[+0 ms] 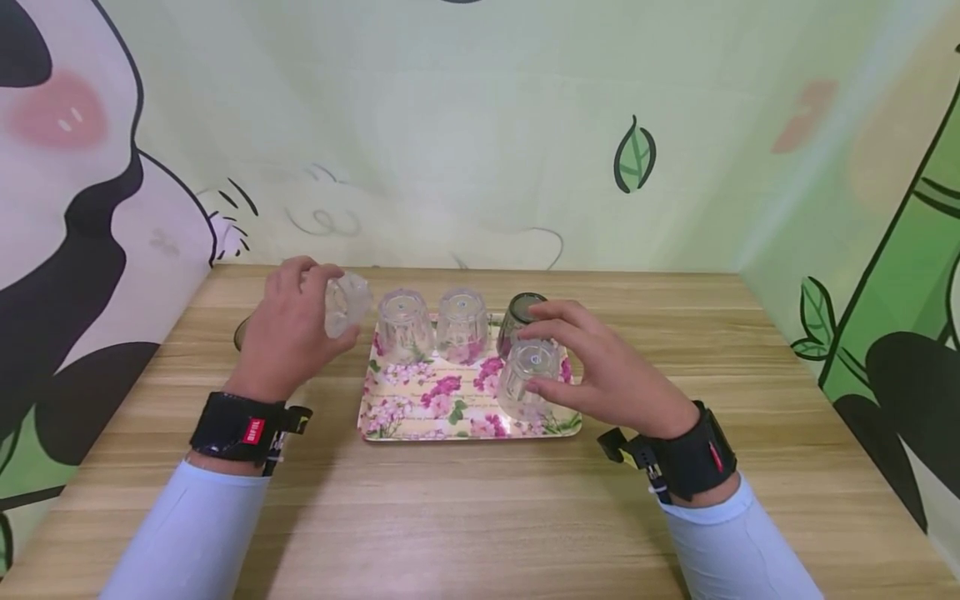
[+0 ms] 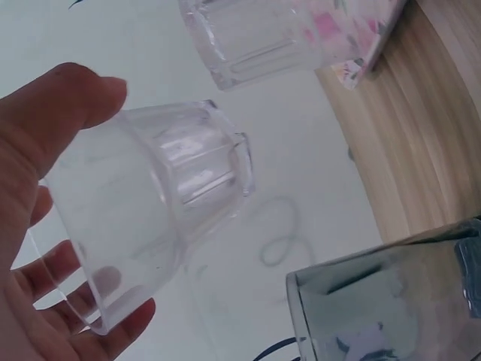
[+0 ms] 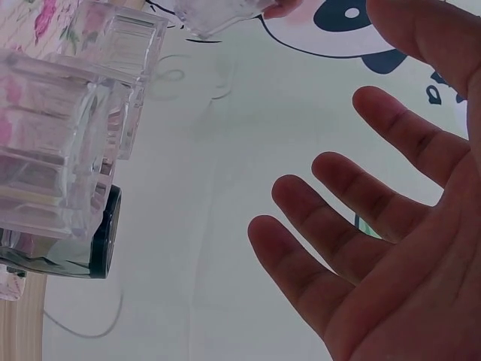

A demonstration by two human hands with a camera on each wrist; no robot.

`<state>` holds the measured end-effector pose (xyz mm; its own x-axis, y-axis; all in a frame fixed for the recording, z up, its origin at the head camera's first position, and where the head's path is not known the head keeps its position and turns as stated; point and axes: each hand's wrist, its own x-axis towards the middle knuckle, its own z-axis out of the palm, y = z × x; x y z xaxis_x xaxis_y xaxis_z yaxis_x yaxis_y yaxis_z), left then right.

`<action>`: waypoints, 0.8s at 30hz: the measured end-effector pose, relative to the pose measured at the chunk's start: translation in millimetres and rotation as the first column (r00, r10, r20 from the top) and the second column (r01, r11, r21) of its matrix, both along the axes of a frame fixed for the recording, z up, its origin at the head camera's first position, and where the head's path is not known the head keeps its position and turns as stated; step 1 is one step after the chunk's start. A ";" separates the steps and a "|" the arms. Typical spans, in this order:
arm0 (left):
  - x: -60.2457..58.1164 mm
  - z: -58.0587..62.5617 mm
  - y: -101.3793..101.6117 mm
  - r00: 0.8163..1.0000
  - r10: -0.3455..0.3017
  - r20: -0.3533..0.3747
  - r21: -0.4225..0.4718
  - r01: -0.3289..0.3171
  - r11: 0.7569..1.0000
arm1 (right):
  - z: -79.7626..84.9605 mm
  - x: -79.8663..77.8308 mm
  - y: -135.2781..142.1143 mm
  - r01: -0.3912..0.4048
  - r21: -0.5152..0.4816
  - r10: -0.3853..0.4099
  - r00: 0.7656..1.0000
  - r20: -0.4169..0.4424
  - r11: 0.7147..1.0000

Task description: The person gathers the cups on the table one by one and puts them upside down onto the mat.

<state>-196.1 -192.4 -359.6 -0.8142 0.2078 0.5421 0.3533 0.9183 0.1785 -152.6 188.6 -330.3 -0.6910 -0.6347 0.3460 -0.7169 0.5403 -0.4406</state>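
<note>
My left hand (image 1: 281, 333) grips a clear faceted glass (image 2: 184, 165) by its wide rim end, tilted on its side in the air left of the tray (image 1: 408, 400). Over the tray's right side is my right hand (image 1: 611, 375), fingers spread and extended, apart from the glasses in the right wrist view. Nearest to it, an upside-down clear glass (image 1: 522, 382) stands at the front right of the tray. Behind that one is a dark grey glass (image 1: 515, 321), also base up. Two more clear glasses (image 1: 405, 329) stand upside down along the tray's back left.
Another grey glass (image 2: 376, 301) stands on the wooden table (image 1: 480, 517), mostly hidden behind my left hand in the head view. The tray is flat and flower-printed. A wall sheet (image 1: 465, 167) with cartoon drawings rises at the table's back edge.
</note>
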 end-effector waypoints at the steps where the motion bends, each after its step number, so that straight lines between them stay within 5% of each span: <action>1: 0.6 0.4 0.3 1.000 -0.002 -0.012 0.011 0.002 1.000 | -0.1 0.0 0.0 0.000 0.000 0.000 1.000 -0.001 1.000; 11: 5.5 5.0 7.2 0.993 -0.068 -0.095 0.131 0.080 0.988 | 0.4 0.0 0.3 0.007 0.003 -0.007 1.000 0.007 1.000; 24: 16.6 14.7 23.1 0.951 -0.250 -0.181 0.274 0.293 0.916 | 0.5 -0.1 0.2 0.009 -0.007 -0.009 1.000 0.016 1.000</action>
<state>-179.5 -169.3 -344.9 -0.6608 0.2235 0.7165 0.6223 0.6969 0.3565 -152.7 188.7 -329.8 -0.7023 -0.6257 0.3396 -0.7047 0.5437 -0.4558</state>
